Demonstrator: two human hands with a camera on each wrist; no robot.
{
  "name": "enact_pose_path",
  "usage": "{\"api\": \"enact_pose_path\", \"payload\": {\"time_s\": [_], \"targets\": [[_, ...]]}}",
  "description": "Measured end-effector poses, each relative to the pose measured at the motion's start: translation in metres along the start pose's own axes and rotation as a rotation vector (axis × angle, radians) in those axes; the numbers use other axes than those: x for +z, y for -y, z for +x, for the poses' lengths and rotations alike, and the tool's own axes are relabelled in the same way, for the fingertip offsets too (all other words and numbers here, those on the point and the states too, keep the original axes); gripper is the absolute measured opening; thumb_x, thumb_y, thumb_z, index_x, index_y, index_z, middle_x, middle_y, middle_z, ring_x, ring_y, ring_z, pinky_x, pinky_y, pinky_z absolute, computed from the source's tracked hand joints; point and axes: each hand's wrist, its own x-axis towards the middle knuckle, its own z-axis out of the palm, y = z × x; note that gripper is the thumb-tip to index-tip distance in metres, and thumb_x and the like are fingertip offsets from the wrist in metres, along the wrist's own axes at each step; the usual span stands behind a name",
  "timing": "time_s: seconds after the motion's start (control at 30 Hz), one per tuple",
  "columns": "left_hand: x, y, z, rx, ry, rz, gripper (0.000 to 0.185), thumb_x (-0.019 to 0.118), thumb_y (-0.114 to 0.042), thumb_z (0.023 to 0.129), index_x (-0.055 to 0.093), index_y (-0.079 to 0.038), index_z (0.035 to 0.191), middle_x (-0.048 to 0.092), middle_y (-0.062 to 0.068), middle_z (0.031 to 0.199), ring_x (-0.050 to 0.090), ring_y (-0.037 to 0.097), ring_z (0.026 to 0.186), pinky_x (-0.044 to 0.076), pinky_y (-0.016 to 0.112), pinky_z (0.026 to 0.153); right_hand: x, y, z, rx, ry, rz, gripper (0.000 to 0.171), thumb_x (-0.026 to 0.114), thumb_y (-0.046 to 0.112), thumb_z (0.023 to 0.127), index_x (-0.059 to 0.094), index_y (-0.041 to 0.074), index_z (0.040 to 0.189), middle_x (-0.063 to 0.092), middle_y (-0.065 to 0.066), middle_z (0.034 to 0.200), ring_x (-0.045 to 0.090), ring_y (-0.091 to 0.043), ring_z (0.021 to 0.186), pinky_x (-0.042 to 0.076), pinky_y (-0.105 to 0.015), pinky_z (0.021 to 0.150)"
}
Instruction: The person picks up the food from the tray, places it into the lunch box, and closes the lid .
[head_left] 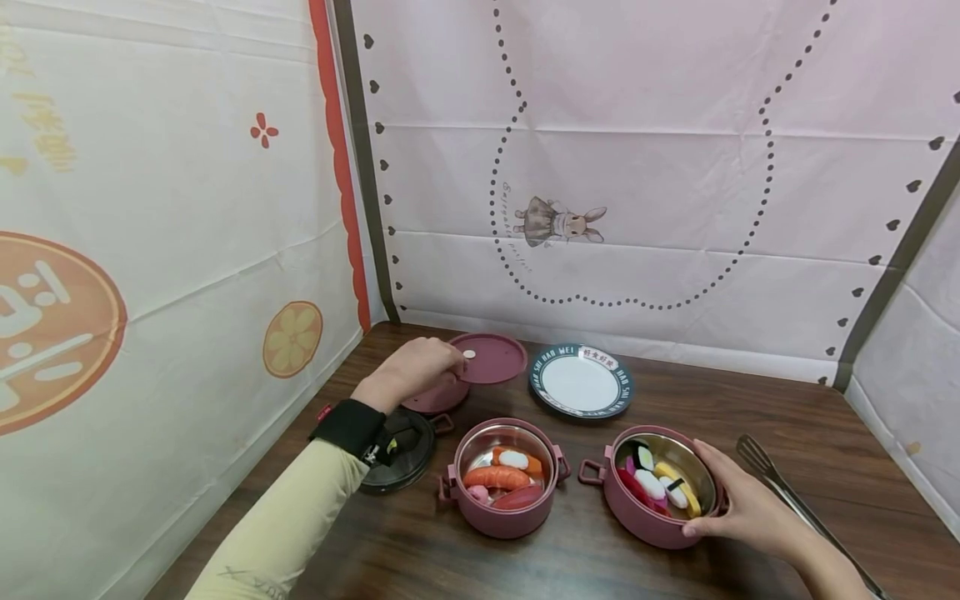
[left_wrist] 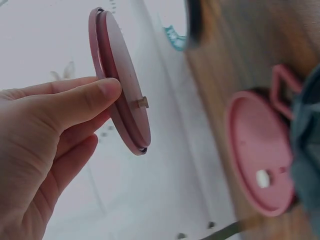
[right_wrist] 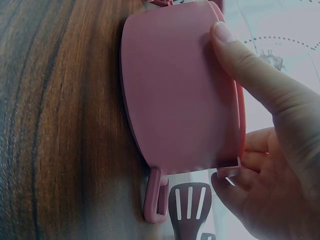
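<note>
The left hand [head_left: 420,367] pinches a pink lid [head_left: 491,357] by its rim, thumb on top, holding it tilted above the table's far left, over a second pink lid [head_left: 435,398] lying flat. The right hand [head_left: 738,500] curls around the right pink bowl [head_left: 645,517], thumb on its side wall, fingers over the rim; their tips are hidden. That bowl stands near the table's [head_left: 675,400] front, just beside the left pink bowl [head_left: 504,512]. A spatula [head_left: 780,487] runs off-frame at right. A plate [head_left: 581,382] sits behind.
</note>
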Motion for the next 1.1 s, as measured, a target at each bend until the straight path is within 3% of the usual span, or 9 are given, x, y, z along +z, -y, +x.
{"api": "enact_pose_path", "payload": {"time_s": [0.27,0.57,0.87,1.1], "targets": [[-0.039,-0.016,0.001,0.066,-0.034,0.008,0.012,0.069,-0.013,0.093,0.073,-0.022,0.086,0.071,-0.009,0.083,0.066,0.009,0.078,0.053,0.028,0.069,0.001,0.0,0.003,-0.008,-0.005,-0.007,0.113,0.091,0.044,0.065,0.035,-0.008,0.148,0.043,-0.032,0.147,0.048,-0.051,0.129,0.044,-0.07,0.094],[-0.067,-0.058,0.011,0.166,-0.014,0.013,0.005,0.071,-0.017,0.092,0.073,-0.021,0.093,0.073,-0.008,0.089,0.069,0.011,0.085,0.056,0.028,0.075,0.001,-0.001,0.001,-0.009,-0.016,-0.022,0.113,0.091,0.044,0.065,0.035,-0.009,0.148,0.044,-0.032,0.147,0.048,-0.05,0.129,0.044,-0.07,0.095],[-0.071,-0.092,0.022,0.274,-0.037,0.077,0.007,0.068,-0.016,0.094,0.073,-0.021,0.093,0.075,-0.01,0.098,0.071,0.013,0.092,0.056,0.029,0.08,0.0,-0.002,0.0,0.005,-0.005,0.0,0.113,0.09,0.044,0.066,0.034,-0.009,0.149,0.043,-0.033,0.147,0.047,-0.052,0.13,0.043,-0.071,0.095],[-0.062,-0.121,0.035,0.294,0.05,0.061,0.015,0.066,-0.018,0.096,0.076,-0.026,0.103,0.075,-0.013,0.101,0.07,0.006,0.094,0.056,0.022,0.082,0.001,-0.001,0.001,-0.001,-0.005,-0.001,0.111,0.091,0.042,0.067,0.035,-0.009,0.148,0.043,-0.033,0.147,0.047,-0.052,0.13,0.044,-0.071,0.095]]}}
